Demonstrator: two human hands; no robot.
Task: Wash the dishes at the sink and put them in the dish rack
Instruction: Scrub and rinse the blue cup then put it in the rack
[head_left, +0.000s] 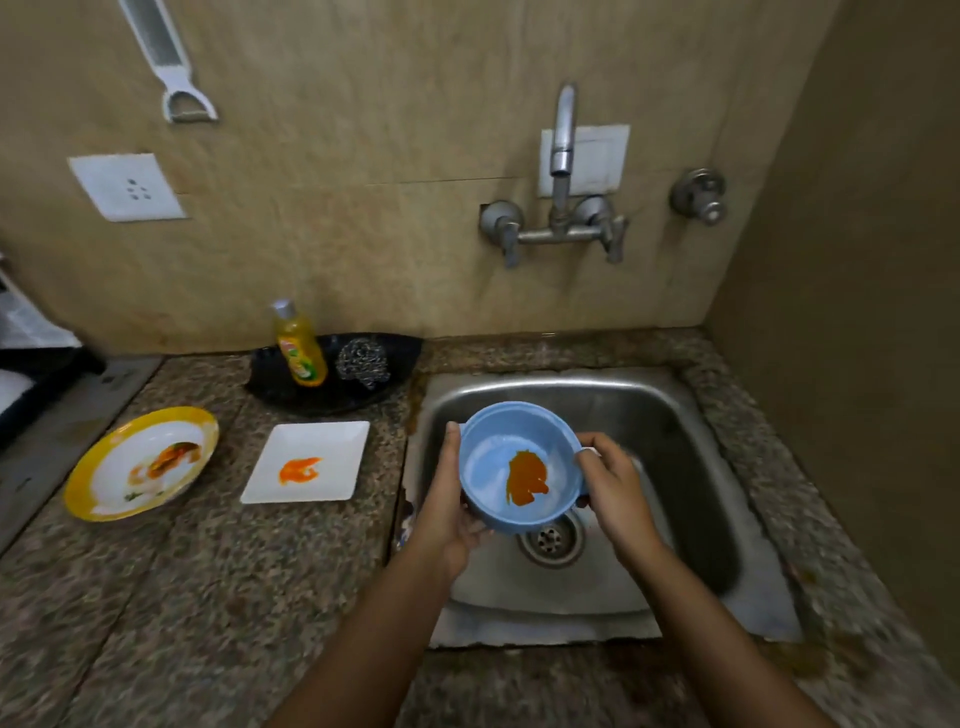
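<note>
Bowl: the blue bowl (488, 462) is held above the sink (675, 379), near the drain, with an orange smear inside.
Grip: the left hand (447, 512) cups the left wall, thumb on the rim; the right hand (615, 488) clasps the right rim (perhaps a small handle there).
Risk: once wet or soapy, the bowl may slip and knock the basin; tilted under the tap (562, 140), water could splash onto the counter (208, 571).
Hidden: no dish rack is in view; the fingers beneath the bowl are covered.

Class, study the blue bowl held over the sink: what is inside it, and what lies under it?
Inside the blue bowl is an orange sauce smear on a pale base. Under it the drain of the steel sink shows partly; the bowl hides the drain's upper edge.
</note>
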